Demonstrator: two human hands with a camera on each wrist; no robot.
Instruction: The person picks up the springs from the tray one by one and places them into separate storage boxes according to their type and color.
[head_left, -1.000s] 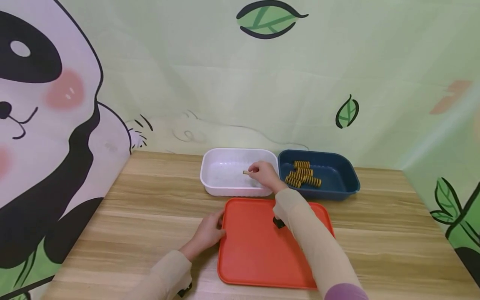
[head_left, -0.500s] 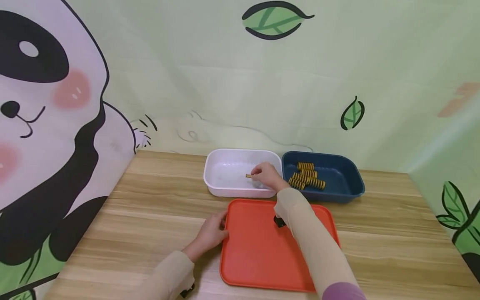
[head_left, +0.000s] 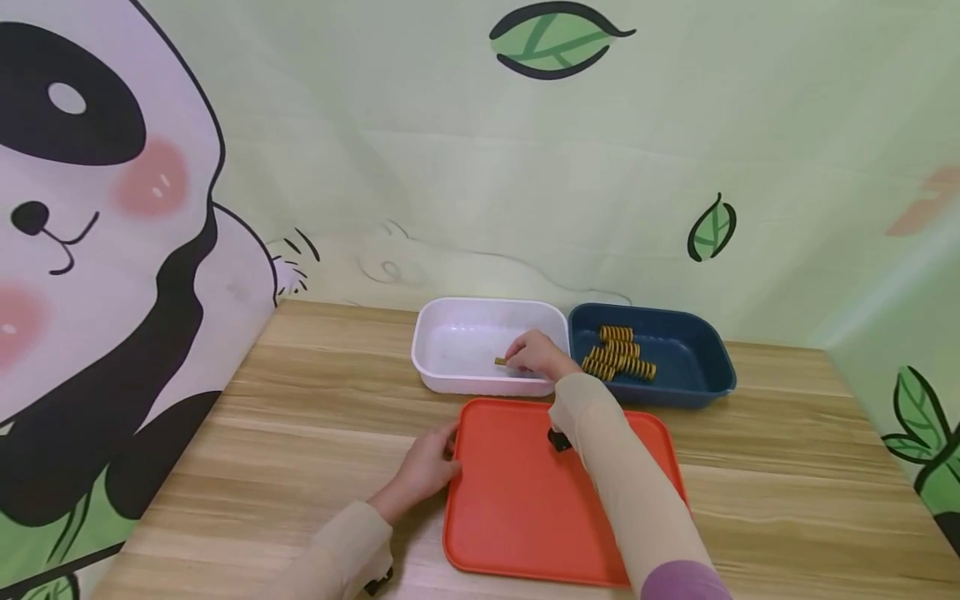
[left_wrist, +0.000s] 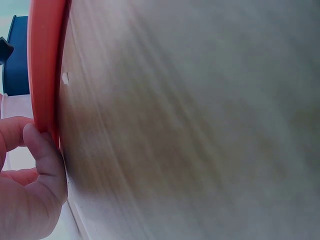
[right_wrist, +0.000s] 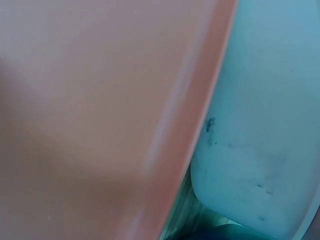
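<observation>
In the head view my right hand (head_left: 538, 353) reaches over the white bin (head_left: 450, 385) and pinches a small yellow-brown spring (head_left: 500, 362) at the fingertips, low inside the bin's right half. My left hand (head_left: 423, 467) holds the left edge of the red tray (head_left: 525, 500). The left wrist view has the left thumb (left_wrist: 45, 155) pressed against the tray's rim, with the fingers on its other side. Several coil springs (head_left: 618, 354) lie piled in the left part of the dark blue bin (head_left: 682, 358). The right wrist view hides the right hand's fingers.
The two bins stand side by side at the table's back, against a printed cloth backdrop (head_left: 420, 167). The tray lies in front of them on the wooden table (head_left: 300, 433). The right forearm (head_left: 622, 475) crosses above the tray.
My right hand has lowered a little deeper into the white bin with the spring. The left hand stays on the tray edge. The whole head view has shifted slightly.
</observation>
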